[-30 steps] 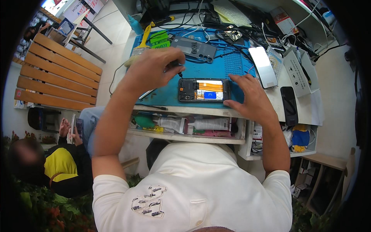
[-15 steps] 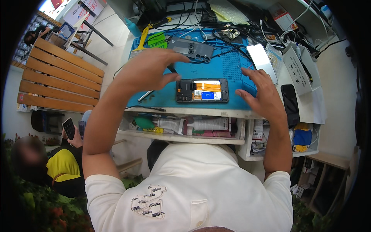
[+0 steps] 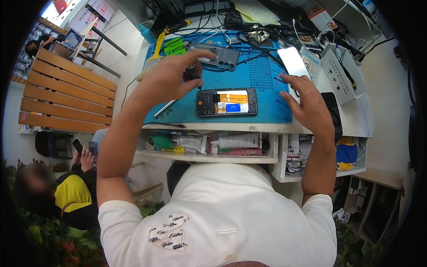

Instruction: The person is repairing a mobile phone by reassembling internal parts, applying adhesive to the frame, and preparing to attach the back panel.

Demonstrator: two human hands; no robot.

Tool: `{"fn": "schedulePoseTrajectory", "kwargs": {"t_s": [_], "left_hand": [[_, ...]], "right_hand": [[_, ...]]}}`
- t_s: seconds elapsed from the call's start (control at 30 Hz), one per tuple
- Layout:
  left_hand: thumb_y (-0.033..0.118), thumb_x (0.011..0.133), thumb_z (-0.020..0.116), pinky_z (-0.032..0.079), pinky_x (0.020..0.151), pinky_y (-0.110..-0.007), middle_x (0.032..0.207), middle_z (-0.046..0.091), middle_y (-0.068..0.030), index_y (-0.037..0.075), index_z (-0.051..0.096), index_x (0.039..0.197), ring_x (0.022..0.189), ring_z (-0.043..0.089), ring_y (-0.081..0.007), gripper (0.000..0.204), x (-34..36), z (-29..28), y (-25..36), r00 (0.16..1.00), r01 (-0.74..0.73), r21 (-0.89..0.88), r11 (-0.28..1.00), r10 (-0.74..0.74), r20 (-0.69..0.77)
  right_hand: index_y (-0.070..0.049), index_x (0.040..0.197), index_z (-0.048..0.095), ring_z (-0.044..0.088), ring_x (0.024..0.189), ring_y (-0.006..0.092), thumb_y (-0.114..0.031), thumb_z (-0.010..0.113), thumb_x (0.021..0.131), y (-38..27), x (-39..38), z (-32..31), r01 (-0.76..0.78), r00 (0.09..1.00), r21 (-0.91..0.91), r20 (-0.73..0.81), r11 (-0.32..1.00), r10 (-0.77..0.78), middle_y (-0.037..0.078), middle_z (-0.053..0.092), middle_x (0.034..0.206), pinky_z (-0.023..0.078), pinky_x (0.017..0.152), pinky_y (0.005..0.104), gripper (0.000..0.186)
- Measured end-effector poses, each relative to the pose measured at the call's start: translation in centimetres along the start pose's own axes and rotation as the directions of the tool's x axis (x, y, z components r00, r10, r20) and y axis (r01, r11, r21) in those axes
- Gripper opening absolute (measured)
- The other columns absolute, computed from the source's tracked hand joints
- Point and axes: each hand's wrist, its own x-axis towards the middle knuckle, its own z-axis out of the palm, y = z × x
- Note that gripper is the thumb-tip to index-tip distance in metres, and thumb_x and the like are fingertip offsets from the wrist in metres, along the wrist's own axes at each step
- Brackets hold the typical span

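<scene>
An opened smartphone (image 3: 205, 109) lies flat on the blue work mat (image 3: 271, 109), its battery and orange ribbon cables showing. To its upper left, above the mat, hovers my left hand (image 3: 167, 80), thumb and forefinger apart in a wide curve. A small dark object (image 3: 192, 70) shows in that gap; I cannot make out its kind, and it does not look gripped. My right hand (image 3: 307, 102) is held over the mat's right edge with fingers curved and spread, empty, near a white phone (image 3: 293, 62). A grey phone back cover (image 3: 222, 57) rests beyond the opened phone.
A yellow brush (image 3: 158, 46) and green card (image 3: 175, 46) lie at the far left. Tangled black cables (image 3: 253, 35) cover the back. At right stand a dark phone (image 3: 331, 109) and white box (image 3: 340, 73). An open drawer (image 3: 209, 158) holds tubes below the desk edge.
My left fingers lift slightly away from the phone, and the gap shows more of the dark object. My right hand stays about where it was. The whole view shifts a little.
</scene>
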Motion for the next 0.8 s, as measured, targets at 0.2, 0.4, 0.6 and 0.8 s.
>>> {"fn": "schedulePoseTrajectory", "kwargs": {"t_s": [0.2,0.4,0.6,0.8], "left_hand": [[0.004,0.102,0.081,0.063,0.085,-0.029,0.107,0.076,-0.0074,0.006,0.063,0.136,0.097,0.077,-0.0150,0.038,-2.7,4.7,-3.9,0.951,-0.040,-0.338,0.940,-0.068,-0.302],[0.006,0.108,0.074,0.065,0.084,-0.029,0.111,0.077,-0.0112,0.006,0.051,0.138,0.099,0.078,-0.0172,0.038,-0.3,7.4,-2.1,0.855,-0.240,-0.596,0.766,-0.123,-0.503],[0.007,0.105,0.077,0.066,0.085,-0.032,0.108,0.078,-0.0116,0.006,0.044,0.147,0.098,0.080,-0.0191,0.053,6.1,12.5,6.3,0.948,-0.233,-0.659,0.715,0.015,-0.319],[0.008,0.103,0.081,0.065,0.086,-0.033,0.107,0.078,-0.0093,0.008,0.038,0.160,0.096,0.081,-0.0178,0.072,8.0,15.1,9.2,0.936,-0.317,-0.340,0.885,0.234,-0.263]], "right_hand": [[-0.002,0.131,0.074,0.070,0.109,0.0350,-0.010,0.075,0.101,0.7,-0.1,-0.4,0.004,0.999,0.007,-0.035,1.000,-0.004,0.018,0.076,0.116,0.055,0.095,0.0454,0.031],[-0.002,0.115,0.078,0.072,0.099,0.0366,-0.005,0.072,0.099,1.6,0.0,-1.8,0.000,0.985,0.037,-0.171,0.999,0.006,0.016,0.077,0.108,0.056,0.089,0.0457,0.017],[-0.001,0.107,0.077,0.072,0.091,0.0368,0.000,0.067,0.094,2.2,0.0,-2.2,0.035,0.962,0.026,-0.271,0.999,-0.026,0.017,0.077,0.100,0.056,0.087,0.0457,0.017],[0.002,0.103,0.078,0.074,0.089,0.0390,-0.004,0.069,0.093,2.8,-0.2,-2.4,0.047,0.971,0.033,-0.238,0.998,-0.037,0.018,0.078,0.099,0.057,0.084,0.0478,0.015]]}}
